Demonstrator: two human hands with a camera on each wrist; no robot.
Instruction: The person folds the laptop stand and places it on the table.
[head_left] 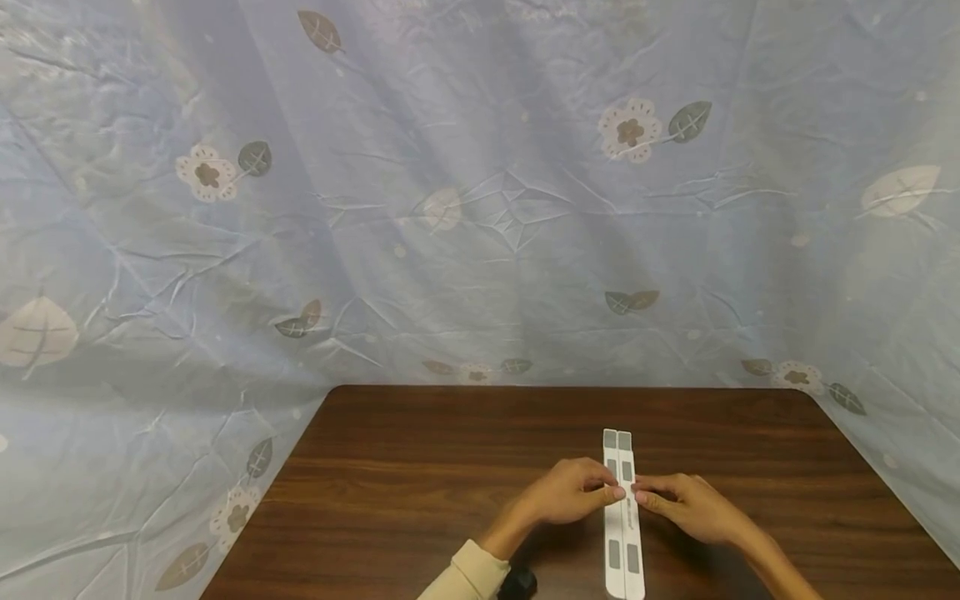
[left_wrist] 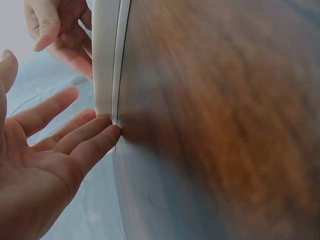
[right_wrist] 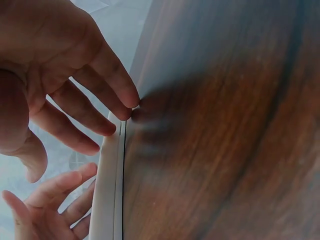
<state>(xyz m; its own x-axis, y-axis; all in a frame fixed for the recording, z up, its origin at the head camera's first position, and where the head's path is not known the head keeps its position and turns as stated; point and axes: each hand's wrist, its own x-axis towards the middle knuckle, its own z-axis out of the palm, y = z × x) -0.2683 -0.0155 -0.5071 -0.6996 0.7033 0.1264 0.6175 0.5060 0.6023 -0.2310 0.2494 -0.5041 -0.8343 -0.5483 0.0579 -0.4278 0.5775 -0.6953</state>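
A white folded laptop stand (head_left: 622,529) with grey pads lies lengthwise on the table, its two bars side by side. My left hand (head_left: 573,492) is at its left side, thumb tip over the near bar. Across from it, my right hand (head_left: 693,507) has its fingertips at the right edge. In the left wrist view, the left hand's fingers (left_wrist: 92,142) are loosely extended, two tips touching the stand's lower edge by the tabletop. The right wrist view has the right hand (right_wrist: 75,65) with spread, slightly bent fingers, fingertips right at the stand's side (right_wrist: 106,200).
The dark wood-grain table (head_left: 420,475) has rounded far corners. A pale blue cloth (head_left: 480,275) printed with flowers and leaves hangs behind it and along both sides. Part of a black object (head_left: 517,582) shows beside the left sleeve (head_left: 474,573) at the near edge.
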